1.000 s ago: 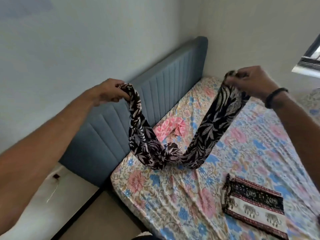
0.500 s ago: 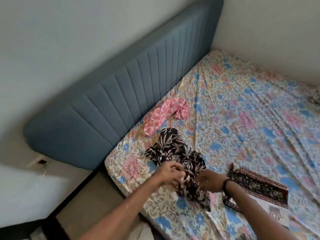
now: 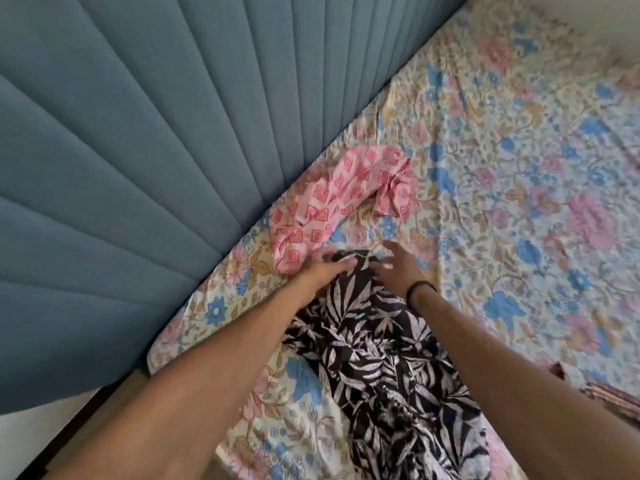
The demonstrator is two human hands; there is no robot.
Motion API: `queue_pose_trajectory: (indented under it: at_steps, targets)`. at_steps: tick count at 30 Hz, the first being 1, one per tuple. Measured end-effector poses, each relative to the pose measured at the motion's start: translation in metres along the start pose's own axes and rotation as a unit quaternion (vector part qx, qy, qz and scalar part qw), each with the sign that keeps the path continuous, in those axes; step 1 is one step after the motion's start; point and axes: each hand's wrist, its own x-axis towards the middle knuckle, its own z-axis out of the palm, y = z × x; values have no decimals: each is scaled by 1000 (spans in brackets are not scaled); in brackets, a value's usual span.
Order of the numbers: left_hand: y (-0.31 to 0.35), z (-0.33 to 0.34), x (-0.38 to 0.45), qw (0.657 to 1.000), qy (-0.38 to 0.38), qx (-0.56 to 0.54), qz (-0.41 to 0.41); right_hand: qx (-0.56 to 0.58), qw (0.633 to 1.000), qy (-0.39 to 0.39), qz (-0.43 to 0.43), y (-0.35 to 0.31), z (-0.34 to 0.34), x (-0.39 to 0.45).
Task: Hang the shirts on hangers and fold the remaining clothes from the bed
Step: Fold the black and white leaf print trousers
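Observation:
A black garment with a white leaf print (image 3: 381, 362) lies stretched out lengthwise on the floral bedsheet (image 3: 519, 168), running from the bed's near edge toward the headboard. My left hand (image 3: 323, 268) and my right hand (image 3: 398, 268) rest side by side on its far end with fingers spread and fairly straight, pressing the cloth flat. A black band circles my right wrist. Just beyond my left hand lies a crumpled pink garment with red squares (image 3: 339, 202).
The blue padded headboard (image 3: 156, 168) runs along the left of the bed. A folded dark patterned cloth (image 3: 609, 396) shows at the right edge. The bed's near left corner and a strip of floor sit at the bottom left.
The leaf-print garment, held up between both hands a second ago, now lies on the bed. Both hands have slid along it to its far end, and the view has come closer.

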Motion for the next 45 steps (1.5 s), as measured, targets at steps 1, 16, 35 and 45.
queue_pose_trajectory:
  at_steps: [1, 16, 35, 45]
  targets:
    - [-1, -2, 7, 999, -40, -6, -4, 0, 999, -35, 9, 5, 7, 0]
    - [90, -67, -178, 861, -150, 384, 297, -92, 944, -83, -307, -55, -31, -155]
    - [336, -194, -755, 652, 256, 644, 309, -263, 750, -2, -607, -341, -392, -501]
    - [365, -224, -884, 558, 379, 646, 357, -290, 671, 173, -660, -412, -417, -607]
